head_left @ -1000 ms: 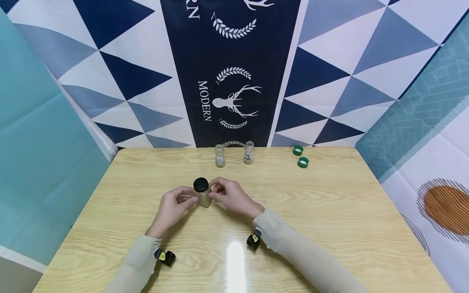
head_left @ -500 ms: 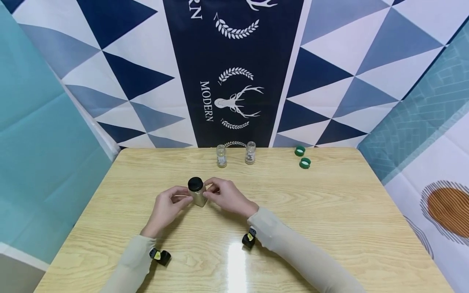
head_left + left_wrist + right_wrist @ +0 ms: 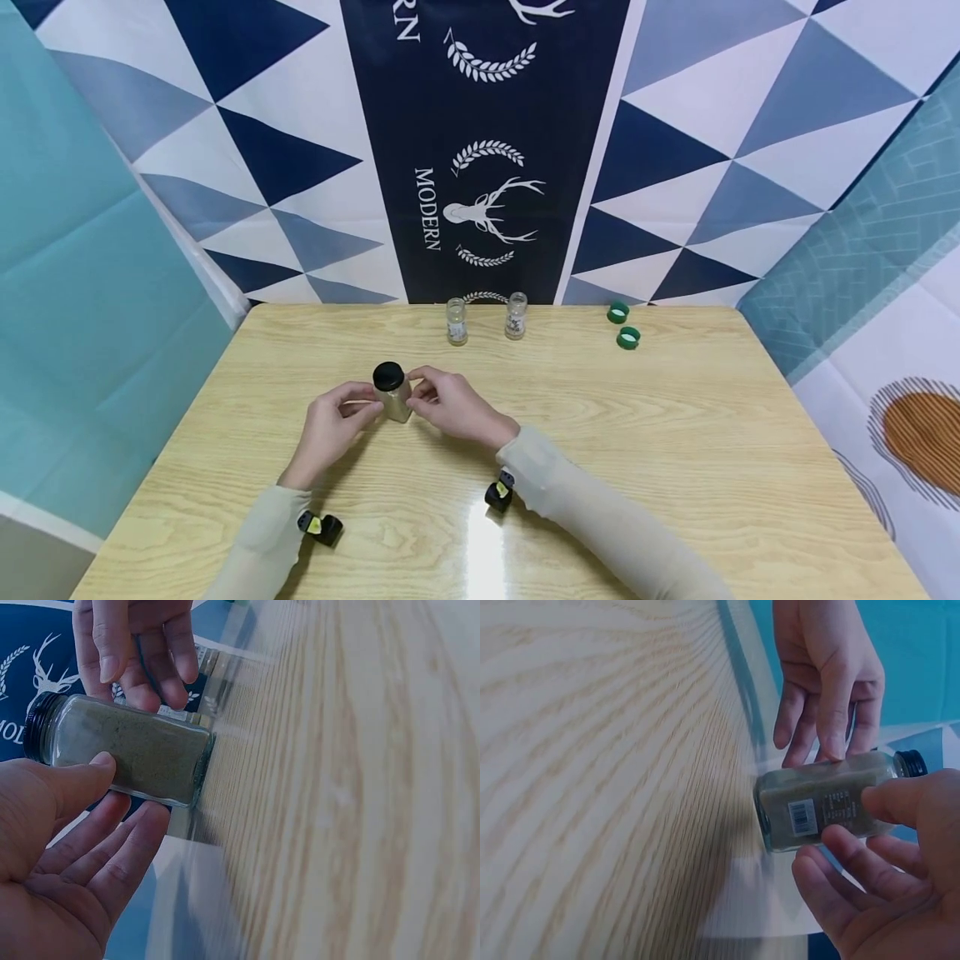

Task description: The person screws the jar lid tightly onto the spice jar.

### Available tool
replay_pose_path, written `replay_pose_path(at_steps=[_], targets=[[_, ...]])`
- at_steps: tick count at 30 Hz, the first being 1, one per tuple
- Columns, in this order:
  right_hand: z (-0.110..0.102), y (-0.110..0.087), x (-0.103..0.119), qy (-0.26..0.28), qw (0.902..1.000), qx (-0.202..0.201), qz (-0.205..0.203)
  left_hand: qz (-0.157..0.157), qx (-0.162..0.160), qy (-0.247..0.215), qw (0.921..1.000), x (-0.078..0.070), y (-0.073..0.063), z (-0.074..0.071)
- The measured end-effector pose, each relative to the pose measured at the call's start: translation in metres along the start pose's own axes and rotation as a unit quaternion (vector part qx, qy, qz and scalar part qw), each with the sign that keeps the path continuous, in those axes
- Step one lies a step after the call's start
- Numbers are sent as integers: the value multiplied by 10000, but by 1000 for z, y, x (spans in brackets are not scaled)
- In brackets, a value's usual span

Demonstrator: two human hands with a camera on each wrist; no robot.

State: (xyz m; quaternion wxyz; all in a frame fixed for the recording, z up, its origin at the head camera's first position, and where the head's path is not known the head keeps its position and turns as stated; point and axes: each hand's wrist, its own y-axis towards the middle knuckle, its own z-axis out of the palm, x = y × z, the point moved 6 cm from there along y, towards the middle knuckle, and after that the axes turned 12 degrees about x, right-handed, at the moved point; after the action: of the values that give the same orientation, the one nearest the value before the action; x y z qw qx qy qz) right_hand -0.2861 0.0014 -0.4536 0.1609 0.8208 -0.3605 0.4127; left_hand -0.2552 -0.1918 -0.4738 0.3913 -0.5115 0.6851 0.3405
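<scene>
A squarish glass spice jar (image 3: 394,406) with a black lid (image 3: 388,376) stands upright between my two hands, its base right at the wooden table (image 3: 600,467). Greenish-brown powder fills most of the jar (image 3: 142,754). My left hand (image 3: 327,429) holds its left side between thumb and fingers. From the right, my right hand (image 3: 455,406) pinches it with thumb and fingertips. A barcode label (image 3: 803,817) shows on the glass in the right wrist view.
Two small lidless clear glass jars (image 3: 457,323) (image 3: 515,317) with labels stand near the table's back edge. Right of them lie two green caps (image 3: 618,312) (image 3: 628,337). A patterned cloth (image 3: 480,150) rises behind the table, with a teal cloth (image 3: 97,275) at the left.
Both hands and the spice jar between them have slid to the left across the table. The small jars and green caps stay in place; the head view has shifted slightly.
</scene>
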Motion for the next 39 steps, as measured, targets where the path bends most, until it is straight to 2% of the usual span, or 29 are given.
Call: replay_pose_path(at_steps=[7,12,16,22,29,39], targets=[[5,2,5,45,9999,131,4,-118,-129,50,9998,3,-4,-6],[11,5,8,336,9991,266,22,-106,-232,312,9992,5,-8,-10],[15,7,8,434,9983,379,33,-158,-214,306,9992,7,-9,-11],[17,12,8,193,9987,471,-5,-211,-228,365,9988,9,-9,-14],[18,18,8,4,9981,604,-81,-106,-292,347,9989,9,-7,-21],[22,23,13,82,9971,763,-9,-24,-443,368,9983,12,-9,-30]])
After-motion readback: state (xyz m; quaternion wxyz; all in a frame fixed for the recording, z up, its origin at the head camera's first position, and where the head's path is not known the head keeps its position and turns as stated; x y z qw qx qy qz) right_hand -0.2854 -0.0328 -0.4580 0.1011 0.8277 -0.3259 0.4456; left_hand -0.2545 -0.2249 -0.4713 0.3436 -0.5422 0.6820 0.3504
